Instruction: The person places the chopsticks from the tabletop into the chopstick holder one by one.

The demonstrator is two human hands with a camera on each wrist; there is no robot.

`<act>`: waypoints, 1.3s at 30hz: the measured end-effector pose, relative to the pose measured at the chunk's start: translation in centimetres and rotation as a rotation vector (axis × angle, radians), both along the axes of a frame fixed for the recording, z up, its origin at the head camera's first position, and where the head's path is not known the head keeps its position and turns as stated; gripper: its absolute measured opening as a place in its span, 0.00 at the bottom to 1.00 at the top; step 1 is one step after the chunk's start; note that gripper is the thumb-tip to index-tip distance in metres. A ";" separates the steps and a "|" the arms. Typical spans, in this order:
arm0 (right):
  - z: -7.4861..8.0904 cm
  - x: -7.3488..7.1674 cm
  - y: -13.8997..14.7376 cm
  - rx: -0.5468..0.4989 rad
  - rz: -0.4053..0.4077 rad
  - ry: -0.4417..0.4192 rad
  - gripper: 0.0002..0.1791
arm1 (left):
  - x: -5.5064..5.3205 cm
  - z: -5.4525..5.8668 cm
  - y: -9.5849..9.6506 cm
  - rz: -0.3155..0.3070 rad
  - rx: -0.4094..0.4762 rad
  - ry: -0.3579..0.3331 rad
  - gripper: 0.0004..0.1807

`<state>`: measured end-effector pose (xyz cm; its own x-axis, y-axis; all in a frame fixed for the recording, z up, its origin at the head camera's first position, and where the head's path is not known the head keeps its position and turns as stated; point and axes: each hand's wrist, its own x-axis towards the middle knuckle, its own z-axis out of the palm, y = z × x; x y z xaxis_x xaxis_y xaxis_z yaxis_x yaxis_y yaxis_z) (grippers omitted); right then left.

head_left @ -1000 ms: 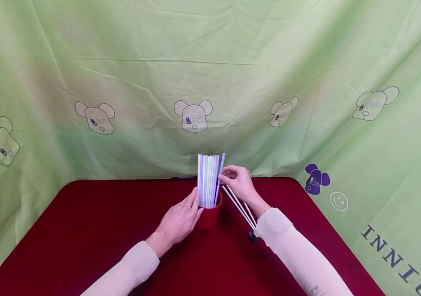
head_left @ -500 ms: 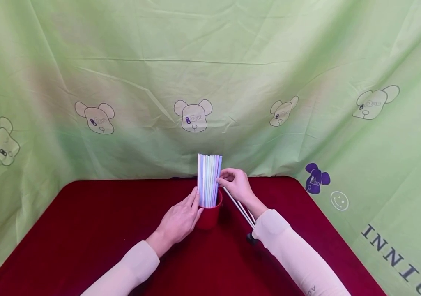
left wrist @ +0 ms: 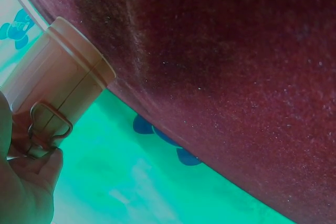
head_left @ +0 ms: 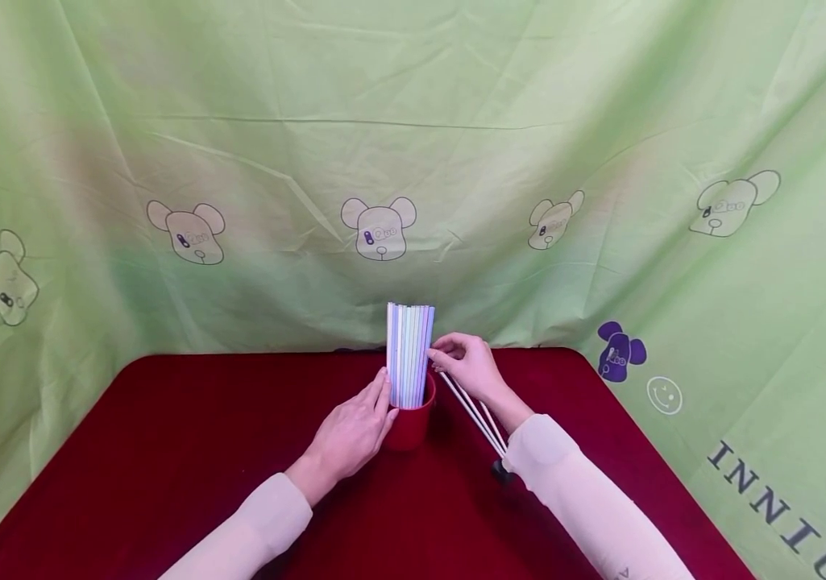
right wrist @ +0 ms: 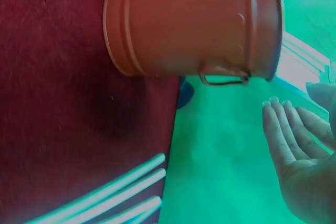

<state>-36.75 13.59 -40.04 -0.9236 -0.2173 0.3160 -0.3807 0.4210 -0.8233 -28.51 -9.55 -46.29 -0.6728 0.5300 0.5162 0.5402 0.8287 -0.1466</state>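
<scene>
A red cup [head_left: 407,431] stands upright on the table, holding a tight bundle of pale striped drinking straws [head_left: 407,354]. My left hand [head_left: 350,427] grips the cup at its rim, with the thumb across the front and the fingers along the left side of the straws. My right hand [head_left: 466,366] is at the right side of the bundle. Its thumb tip touches the outermost blue straw, and the right wrist view shows the other fingers [right wrist: 278,124] extended, with no straw between them. A small wire handle [left wrist: 50,121] juts from the cup in the left wrist view.
Several loose straws [head_left: 472,415] lie on the red-covered table [head_left: 188,483] under the right forearm. A small black object [head_left: 501,471] sits by the right sleeve, partly hidden. Green printed cloth [head_left: 275,177] hangs behind and along the sides.
One second ago my right hand held the blue straw slanting in the cup, apart from the bundle. Now that straw stands against the others. The left hand stays in place.
</scene>
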 end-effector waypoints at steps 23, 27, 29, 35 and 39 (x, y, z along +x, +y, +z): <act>-3.2 -2.9 8.9 0.494 -0.055 0.085 0.10 | 0.0 0.0 0.0 -0.006 0.000 -0.012 0.31; -4.0 -3.2 10.0 0.536 -0.067 0.076 0.11 | 0.0 0.0 -0.1 0.001 -0.002 -0.014 0.31; -4.5 -3.4 10.4 0.559 -0.079 0.074 0.11 | 0.0 0.0 -0.1 0.003 -0.002 -0.011 0.31; -5.9 -3.6 11.1 0.637 -0.113 0.055 0.11 | 0.0 0.0 0.0 0.002 -0.003 -0.004 0.31; -6.5 -3.8 11.4 0.692 -0.142 0.014 0.11 | 0.0 0.1 0.0 0.002 -0.008 0.000 0.30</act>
